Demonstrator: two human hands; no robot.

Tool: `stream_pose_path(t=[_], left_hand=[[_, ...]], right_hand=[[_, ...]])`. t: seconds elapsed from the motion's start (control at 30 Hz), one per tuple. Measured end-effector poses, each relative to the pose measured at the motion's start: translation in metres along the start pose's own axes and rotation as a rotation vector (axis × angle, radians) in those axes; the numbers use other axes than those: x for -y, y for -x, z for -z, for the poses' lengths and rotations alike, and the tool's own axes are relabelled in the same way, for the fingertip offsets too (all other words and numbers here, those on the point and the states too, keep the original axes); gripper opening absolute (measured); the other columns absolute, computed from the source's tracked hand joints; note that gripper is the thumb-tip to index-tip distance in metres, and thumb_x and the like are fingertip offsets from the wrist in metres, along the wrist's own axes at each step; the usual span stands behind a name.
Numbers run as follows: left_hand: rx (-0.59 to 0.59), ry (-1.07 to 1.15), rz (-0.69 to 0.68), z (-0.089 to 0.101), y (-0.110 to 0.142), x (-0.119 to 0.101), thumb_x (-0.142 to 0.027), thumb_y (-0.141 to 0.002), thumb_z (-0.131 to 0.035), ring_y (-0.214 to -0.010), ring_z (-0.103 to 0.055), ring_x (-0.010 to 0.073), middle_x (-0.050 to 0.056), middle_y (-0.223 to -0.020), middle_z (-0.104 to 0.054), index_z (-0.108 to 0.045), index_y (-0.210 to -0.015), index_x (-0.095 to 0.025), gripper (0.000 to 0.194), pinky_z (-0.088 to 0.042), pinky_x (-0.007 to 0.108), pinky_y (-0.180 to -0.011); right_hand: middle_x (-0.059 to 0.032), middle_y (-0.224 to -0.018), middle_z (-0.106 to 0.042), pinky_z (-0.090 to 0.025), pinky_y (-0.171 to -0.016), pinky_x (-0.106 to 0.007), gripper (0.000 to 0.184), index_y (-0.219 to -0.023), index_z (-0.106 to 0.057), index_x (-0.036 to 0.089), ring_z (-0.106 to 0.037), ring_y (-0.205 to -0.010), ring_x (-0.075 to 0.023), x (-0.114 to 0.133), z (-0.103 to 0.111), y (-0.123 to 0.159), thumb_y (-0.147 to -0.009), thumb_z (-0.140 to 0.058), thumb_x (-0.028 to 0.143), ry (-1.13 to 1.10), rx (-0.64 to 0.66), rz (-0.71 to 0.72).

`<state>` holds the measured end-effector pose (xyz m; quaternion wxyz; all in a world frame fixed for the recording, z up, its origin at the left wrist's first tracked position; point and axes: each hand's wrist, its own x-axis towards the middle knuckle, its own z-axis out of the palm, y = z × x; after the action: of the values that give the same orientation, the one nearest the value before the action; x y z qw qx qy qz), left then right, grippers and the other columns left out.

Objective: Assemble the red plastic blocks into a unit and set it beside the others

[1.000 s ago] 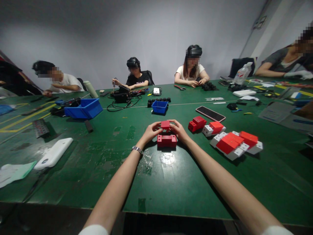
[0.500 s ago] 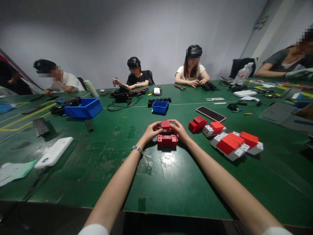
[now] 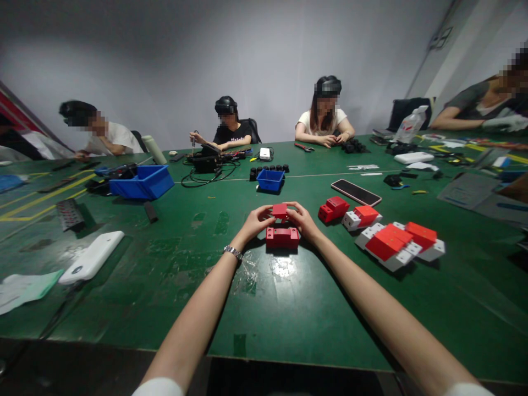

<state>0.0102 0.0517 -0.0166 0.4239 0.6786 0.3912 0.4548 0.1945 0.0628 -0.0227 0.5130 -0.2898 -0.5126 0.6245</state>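
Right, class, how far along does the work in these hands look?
Perhaps done: the red-and-white blocks on the right, which look assembled. In hand: a small red piece, between the left hand and right hand. What is left is hard to tell, but that piece and the larger red block in front look separate, not joined.

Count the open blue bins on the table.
2: a larger bin at left and a smaller bin beyond the left hand and right hand; others may be hidden.
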Motion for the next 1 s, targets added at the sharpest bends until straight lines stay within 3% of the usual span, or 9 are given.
stream_pose_path(t=[1.0], left_hand=[[0.011, -0.01, -0.001, 0.0008, -0.0006, 0.0039, -0.026, -0.072, -0.067, -0.092, -0.062, 0.0204, 0.013, -0.107, -0.064, -0.055, -0.114, -0.012, 0.046, -0.05, 0.034, -0.081]], right_hand=[[0.0, -0.073, -0.066, -0.048, -0.06, -0.027, 0.036, -0.098, -0.056, 0.02, -0.061, -0.059, -0.0142, -0.0003, 0.0004, 0.0001, -0.068, -0.067, 0.038, 0.001, -0.008, -0.013]])
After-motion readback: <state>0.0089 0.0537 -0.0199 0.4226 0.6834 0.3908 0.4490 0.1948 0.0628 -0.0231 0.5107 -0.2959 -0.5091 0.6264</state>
